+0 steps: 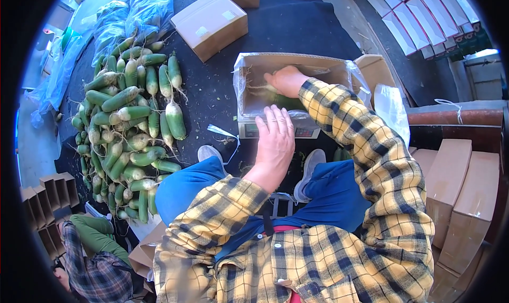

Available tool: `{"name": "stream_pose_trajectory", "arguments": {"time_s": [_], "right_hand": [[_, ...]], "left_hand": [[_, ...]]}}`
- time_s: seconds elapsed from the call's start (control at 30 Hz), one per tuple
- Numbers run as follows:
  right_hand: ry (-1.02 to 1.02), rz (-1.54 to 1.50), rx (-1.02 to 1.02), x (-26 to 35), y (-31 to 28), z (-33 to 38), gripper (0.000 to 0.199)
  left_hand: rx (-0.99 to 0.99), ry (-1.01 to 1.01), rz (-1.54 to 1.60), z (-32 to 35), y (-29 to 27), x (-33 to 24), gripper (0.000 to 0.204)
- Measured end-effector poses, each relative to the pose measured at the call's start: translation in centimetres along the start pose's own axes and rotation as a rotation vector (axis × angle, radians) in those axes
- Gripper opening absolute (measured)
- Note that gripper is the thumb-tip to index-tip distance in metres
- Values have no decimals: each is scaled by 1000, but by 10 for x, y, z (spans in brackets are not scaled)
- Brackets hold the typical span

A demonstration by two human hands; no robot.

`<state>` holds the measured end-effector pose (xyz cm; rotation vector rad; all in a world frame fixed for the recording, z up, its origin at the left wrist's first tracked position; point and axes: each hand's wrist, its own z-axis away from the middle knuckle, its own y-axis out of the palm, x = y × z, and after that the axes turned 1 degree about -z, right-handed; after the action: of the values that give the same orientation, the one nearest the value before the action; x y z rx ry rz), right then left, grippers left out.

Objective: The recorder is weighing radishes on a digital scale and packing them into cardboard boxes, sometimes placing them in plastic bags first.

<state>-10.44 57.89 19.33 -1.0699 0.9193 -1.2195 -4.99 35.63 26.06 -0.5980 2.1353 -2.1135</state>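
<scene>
An open cardboard box point(313, 63) lined with clear plastic stands in front of me on a digital scale point(305, 131). Inside it lies at least one green radish point(287, 102) with its thin root pointing left. My right hand point(288, 81) reaches into the box, its fingers curled round the pale root end of that radish. At the box's near side, my left hand point(275, 136) is raised with fingers stretched out, close to the plastic-covered edge and holding nothing. The box's lower part is hidden behind the wall and my hand.
A large heap of green radishes point(124, 98) covers the dark cloth to the left. A closed carton point(212, 24) sits beyond it, near blue plastic bags point(148, 11). Long cartons point(448, 175) stack up at right. Another person point(98, 260) crouches at lower left.
</scene>
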Motion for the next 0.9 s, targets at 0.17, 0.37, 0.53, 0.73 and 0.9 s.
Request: {"name": "stream_pose_trajectory", "arguments": {"time_s": [0.17, 0.37, 0.53, 0.73, 0.9], "right_hand": [[-122, 77, 11, 7, 21, -30, 18], [55, -8, -139, 22, 27, -51, 23], [28, 7, 417, 37, 12, -49, 27], [94, -33, 549, 26, 26, -54, 31], [13, -125, 525, 27, 12, -50, 35]], "left_hand": [[-13, 9, 16, -5, -5, -6, 55], [-3, -14, 37, -1, -2, 2, 56], [-13, -6, 36, 0, -1, 0, 55], [0, 3, 40, -4, -1, -3, 56], [-22, -21, 77, 1, 3, -2, 57]]}}
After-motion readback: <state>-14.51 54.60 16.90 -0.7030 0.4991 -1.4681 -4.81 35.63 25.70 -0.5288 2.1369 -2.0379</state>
